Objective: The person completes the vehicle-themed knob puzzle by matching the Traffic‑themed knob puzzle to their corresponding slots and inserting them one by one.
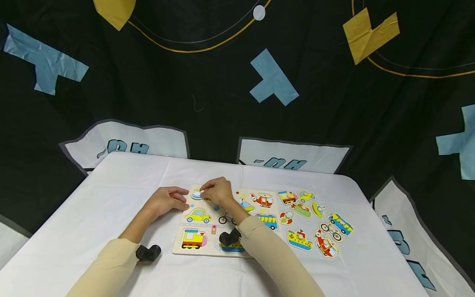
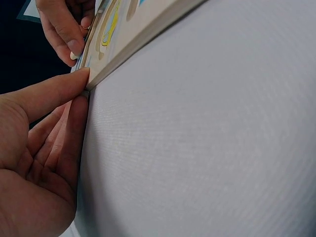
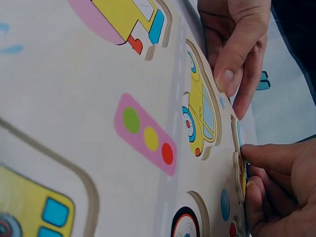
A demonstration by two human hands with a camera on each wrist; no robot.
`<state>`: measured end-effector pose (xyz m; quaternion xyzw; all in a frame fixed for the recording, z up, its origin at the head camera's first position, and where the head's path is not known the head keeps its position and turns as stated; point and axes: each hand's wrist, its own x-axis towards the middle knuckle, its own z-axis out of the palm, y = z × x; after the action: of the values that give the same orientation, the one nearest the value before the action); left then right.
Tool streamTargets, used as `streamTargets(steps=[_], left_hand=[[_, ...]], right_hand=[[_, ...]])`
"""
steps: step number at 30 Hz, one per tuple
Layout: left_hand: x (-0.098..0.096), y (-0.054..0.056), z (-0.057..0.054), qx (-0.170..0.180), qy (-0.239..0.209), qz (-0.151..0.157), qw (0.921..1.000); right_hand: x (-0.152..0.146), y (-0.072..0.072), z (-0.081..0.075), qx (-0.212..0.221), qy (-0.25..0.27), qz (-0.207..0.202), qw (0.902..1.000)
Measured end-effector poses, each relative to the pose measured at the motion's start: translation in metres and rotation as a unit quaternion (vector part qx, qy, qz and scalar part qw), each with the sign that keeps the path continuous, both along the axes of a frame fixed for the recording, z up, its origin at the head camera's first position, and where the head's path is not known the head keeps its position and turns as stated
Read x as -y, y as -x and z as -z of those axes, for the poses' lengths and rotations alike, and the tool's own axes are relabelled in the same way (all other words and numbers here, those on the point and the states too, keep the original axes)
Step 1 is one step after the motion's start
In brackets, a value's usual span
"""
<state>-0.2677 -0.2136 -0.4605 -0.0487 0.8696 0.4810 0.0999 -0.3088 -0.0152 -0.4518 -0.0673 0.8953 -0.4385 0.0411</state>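
The left hand (image 1: 165, 201) rests at the left edge of the puzzle board (image 1: 222, 229), fingers loosely extended and touching it. On the board's far left part, the right hand (image 1: 219, 192) pinches a small piece (image 3: 240, 177) (partly hidden by fingers). Right of the board, the boat cutout (image 1: 299, 240), helicopter cutout (image 1: 326, 244) and bus cutout (image 1: 340, 224) lie on the desk (image 1: 371, 264).

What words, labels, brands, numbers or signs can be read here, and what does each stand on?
Left white panel: "H", likely an upside-down "U", and an unclear mark.
Middle white panel: "H", likely an upside-down "U", and an unclear mark.
Far-right white panel: blue characters, too partial to read.
Puzzle board: traffic-light picture; no readable lettering.
Black wrist device: no readable brand.
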Motion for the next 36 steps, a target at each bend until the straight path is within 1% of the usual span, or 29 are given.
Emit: streamTargets(steps=[4,13,16,23,25,30,36], left_hand=[[0.0,0.0,0.0,-0.001,0.003,0.0,1.0],[0.0,0.001,0.001,0.0,-0.007,0.0,1.0],[0.0,0.002,0.002,0.006,-0.005,-0.004,1.0],[0.001,0.001,0.003,0.008,-0.002,-0.003,1.0],[0.0,0.001,0.002,0.009,-0.001,-0.006,0.9999],[0.0,0.0,0.002,0.005,0.001,-0.006,1.0],[0.0,0.0,0.003,0.002,-0.002,-0.005,1.0]], right_hand=[[0.0,0.0,0.0,-0.001,0.001,-0.002,1.0],[0.0,-0.001,0.002,-0.007,0.003,-0.009,0.9999],[0.0,0.0,0.003,-0.008,0.006,-0.011,0.9999],[0.0,0.0,0.003,-0.003,0.002,-0.004,1.0],[-0.001,0.0,0.004,-0.004,0.002,-0.002,1.0],[-0.006,-0.001,0.005,-0.002,0.019,0.001,0.9998],[-0.013,-0.005,-0.001,0.0,0.041,0.002,0.9991]])
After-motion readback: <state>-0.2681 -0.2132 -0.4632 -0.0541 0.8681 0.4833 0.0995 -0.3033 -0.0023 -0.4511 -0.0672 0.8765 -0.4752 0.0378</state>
